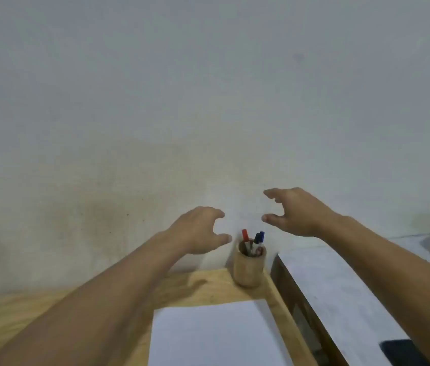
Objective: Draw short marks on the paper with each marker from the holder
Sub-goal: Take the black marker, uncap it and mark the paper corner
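A round wooden holder stands at the far right corner of the wooden table. Out of it stick a red-capped marker, a black-capped marker and a blue-capped marker. A blank white sheet of paper lies nearer to me, in front of the holder. My left hand hovers just left of the markers, fingers spread and empty. My right hand hangs above and to the right of the holder, also spread and empty. Neither hand touches anything.
A pale wall rises directly behind the table. To the right, across a narrow gap, runs a light grey surface with a dark edge. A dark flat object lies on it at the bottom right.
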`<state>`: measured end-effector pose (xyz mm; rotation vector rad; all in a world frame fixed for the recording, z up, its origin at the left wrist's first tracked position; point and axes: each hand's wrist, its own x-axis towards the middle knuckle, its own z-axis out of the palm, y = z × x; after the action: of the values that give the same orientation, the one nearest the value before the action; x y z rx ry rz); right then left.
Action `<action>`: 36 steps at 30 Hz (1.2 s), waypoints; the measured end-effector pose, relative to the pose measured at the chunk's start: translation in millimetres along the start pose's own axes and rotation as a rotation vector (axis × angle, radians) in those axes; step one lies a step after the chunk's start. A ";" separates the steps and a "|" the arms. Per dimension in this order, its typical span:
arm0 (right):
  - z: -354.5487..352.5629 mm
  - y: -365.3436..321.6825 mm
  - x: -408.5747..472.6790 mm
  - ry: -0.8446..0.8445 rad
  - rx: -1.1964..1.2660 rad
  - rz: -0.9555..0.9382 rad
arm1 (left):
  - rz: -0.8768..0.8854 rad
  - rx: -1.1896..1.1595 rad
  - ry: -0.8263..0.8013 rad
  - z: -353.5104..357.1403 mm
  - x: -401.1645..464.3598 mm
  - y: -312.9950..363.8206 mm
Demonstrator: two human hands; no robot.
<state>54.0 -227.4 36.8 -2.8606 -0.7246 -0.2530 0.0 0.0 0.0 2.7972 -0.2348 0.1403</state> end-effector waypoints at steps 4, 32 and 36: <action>46.3 11.1 -8.6 -0.037 0.037 0.058 | -0.009 0.006 -0.061 44.3 0.2 -0.4; 150.3 18.0 29.7 0.264 0.532 0.215 | -0.092 -0.295 0.319 146.5 30.2 6.4; 130.0 15.0 30.7 0.343 0.633 0.202 | -0.123 -0.299 0.304 145.1 27.8 9.7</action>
<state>103.5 -198.6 -84.8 -2.1891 -0.3571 -0.3896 35.7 -61.2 -130.0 2.4445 -0.0082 0.4567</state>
